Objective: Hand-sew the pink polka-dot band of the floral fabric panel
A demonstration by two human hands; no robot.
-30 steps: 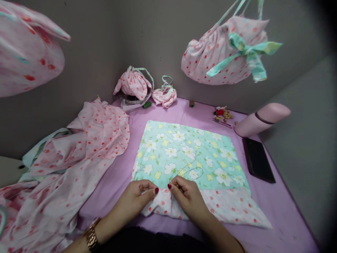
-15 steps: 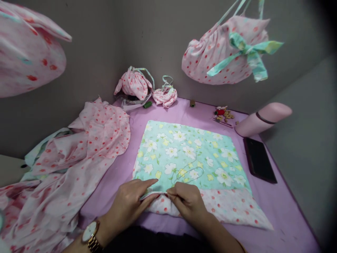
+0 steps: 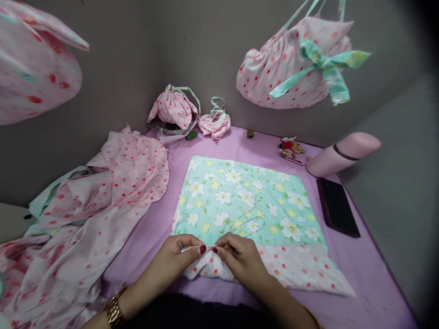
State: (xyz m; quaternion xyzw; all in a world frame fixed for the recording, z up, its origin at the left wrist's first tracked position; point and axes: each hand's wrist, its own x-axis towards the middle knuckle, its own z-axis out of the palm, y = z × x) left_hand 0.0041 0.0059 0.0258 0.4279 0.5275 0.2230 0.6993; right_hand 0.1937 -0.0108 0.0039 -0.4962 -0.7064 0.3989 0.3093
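A piece of mint-green floral fabric [image 3: 240, 196] lies flat in front of me, with a pink dotted strip [image 3: 298, 265] along its near edge. My left hand [image 3: 180, 256] is closed, pinching the fold where green meets pink between thumb and fingers. Close beside it, my right hand [image 3: 240, 258] pinches the same fold, fingertips nearly touching the left thumb. Any needle there is too small to make out. A dark thread [image 3: 262, 224] loops over the green fabric and runs toward my right hand.
Crumpled pink dotted fabric [image 3: 137, 169] lies left. Behind are drawstring pouches [image 3: 174, 109], a green spool [image 3: 192, 135], a brown spool [image 3: 250, 133] and a red spool [image 3: 286, 145]. A pink bottle [image 3: 338, 157] and a phone [image 3: 338, 205] stand and lie right. A pouch [image 3: 288, 73] hangs above.
My left hand has rolled over, its thumb now on top and pressed to the fold. My right thumb has also turned up, and the two hands' fingertips have come closer together.
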